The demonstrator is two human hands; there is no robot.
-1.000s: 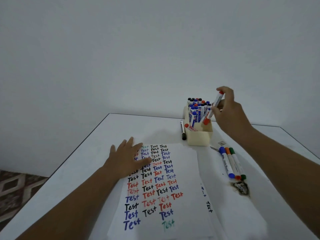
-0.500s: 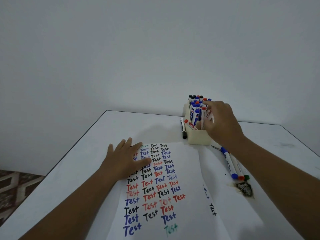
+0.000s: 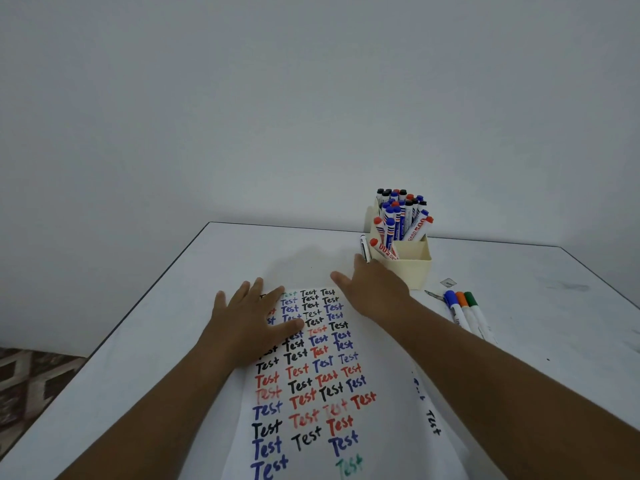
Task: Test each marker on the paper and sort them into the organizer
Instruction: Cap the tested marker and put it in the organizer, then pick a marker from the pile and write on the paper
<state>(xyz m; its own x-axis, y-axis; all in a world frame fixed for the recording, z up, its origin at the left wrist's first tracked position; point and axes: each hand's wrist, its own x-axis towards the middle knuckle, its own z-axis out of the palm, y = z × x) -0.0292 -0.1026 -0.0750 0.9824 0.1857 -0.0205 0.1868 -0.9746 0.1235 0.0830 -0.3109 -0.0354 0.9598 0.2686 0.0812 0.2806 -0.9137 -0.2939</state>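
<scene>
Nearly done: cream box organizer (image 3: 408, 268) packed with markers, three thin markers (image 3: 465, 311) and one black marker (image 3: 363, 247) left, left hand (image 3: 251, 323) flat on white paper (image 3: 311, 375), right hand (image 3: 374, 289) spread wide, empty.

White table (image 3: 145, 341) against plain grey wall (image 3: 277, 98). Patterned brown floor (image 3: 31, 393) at lower left. Small grey scrap (image 3: 447, 282) on table, dark smudge (image 3: 575, 287) far right.
</scene>
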